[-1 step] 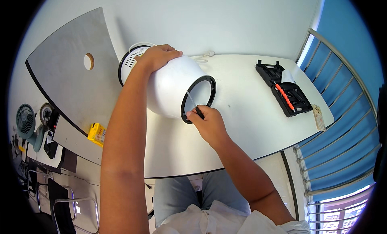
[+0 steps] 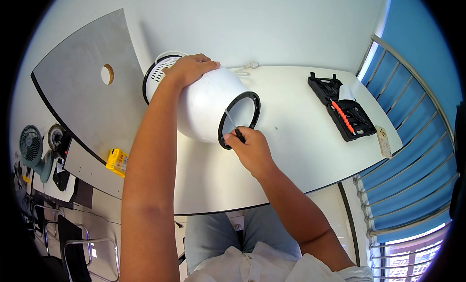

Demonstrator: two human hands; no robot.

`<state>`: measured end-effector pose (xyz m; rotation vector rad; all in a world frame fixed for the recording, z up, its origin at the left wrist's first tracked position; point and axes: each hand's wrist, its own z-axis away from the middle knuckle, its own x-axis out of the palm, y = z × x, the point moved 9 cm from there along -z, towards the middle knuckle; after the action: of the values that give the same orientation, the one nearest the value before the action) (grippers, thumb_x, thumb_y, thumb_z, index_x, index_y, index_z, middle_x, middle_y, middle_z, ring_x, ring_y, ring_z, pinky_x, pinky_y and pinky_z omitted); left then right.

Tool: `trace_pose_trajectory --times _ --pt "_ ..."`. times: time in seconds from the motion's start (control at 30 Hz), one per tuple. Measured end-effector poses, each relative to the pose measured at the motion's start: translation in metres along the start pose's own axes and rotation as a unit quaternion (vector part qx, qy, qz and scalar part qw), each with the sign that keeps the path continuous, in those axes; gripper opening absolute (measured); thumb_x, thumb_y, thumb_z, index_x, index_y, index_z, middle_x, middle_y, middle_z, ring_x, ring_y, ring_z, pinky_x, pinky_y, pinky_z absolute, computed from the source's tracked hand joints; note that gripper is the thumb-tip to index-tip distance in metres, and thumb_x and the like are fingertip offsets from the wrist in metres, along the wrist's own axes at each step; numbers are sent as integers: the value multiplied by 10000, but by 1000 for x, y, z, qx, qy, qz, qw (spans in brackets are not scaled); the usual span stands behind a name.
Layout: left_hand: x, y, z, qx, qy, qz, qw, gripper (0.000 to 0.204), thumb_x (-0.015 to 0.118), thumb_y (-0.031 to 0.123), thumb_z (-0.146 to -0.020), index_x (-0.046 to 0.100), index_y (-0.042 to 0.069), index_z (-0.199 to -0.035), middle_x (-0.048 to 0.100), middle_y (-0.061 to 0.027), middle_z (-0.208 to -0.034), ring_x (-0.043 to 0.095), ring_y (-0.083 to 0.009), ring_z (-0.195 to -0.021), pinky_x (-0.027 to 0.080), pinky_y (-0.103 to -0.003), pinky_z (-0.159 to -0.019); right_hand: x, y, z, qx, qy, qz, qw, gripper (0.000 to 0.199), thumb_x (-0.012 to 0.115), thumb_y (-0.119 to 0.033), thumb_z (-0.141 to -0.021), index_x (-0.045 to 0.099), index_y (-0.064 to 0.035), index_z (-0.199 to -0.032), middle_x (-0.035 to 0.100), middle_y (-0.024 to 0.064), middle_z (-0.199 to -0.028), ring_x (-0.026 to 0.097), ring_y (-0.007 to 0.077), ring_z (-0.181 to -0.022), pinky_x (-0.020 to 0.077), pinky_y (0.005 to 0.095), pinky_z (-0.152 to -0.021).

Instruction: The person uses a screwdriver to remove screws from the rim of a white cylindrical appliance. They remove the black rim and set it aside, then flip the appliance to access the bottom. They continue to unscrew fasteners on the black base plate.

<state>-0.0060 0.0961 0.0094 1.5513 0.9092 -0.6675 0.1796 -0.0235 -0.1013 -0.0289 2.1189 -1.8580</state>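
Note:
A white drum-shaped fan housing (image 2: 204, 107) lies on its side on the white table (image 2: 291, 155). Its black-ringed open end (image 2: 255, 109) faces me and a slotted grille (image 2: 158, 73) is at the far end. My left hand (image 2: 191, 68) rests on top of the housing near the grille and holds it down. My right hand (image 2: 250, 148) is at the ring's lower edge, closed on a small screwdriver (image 2: 232, 124) with a black handle. Its thin metal shaft points up and left into the opening.
An open black tool case (image 2: 342, 112) with orange bits lies at the table's right end, with a small white device (image 2: 384, 141) at the edge beside it. A grey panel with a round hole (image 2: 82, 87) adjoins the left side. Below it are a yellow box (image 2: 116, 161), small fans (image 2: 31, 146) and chairs (image 2: 73, 243). A blue railing (image 2: 412, 151) runs along the right.

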Motion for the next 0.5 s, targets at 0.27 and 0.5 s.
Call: trace_pose_trajectory --times 0.27,0.5 --pt "-1 -2 0 9 5 -1 1000 631 600 531 -756 622 86 -1202 631 -166 -1157 607 -282 -1017 448 -356 -904 4 -12 2 -55 53 28 997 270 630 -184 -855 549 31 -714 497 97 -532 420 171 -460 367 335 -488" --pt "-1 -4 -3 9 6 -11 1000 647 592 556 -747 621 101 -1207 627 -155 -1173 590 -290 -1054 397 -412 -924 5 -7 1 -33 61 -27 997 211 637 -152 -838 565 33 -765 563 91 -608 476 141 -532 406 312 -533"
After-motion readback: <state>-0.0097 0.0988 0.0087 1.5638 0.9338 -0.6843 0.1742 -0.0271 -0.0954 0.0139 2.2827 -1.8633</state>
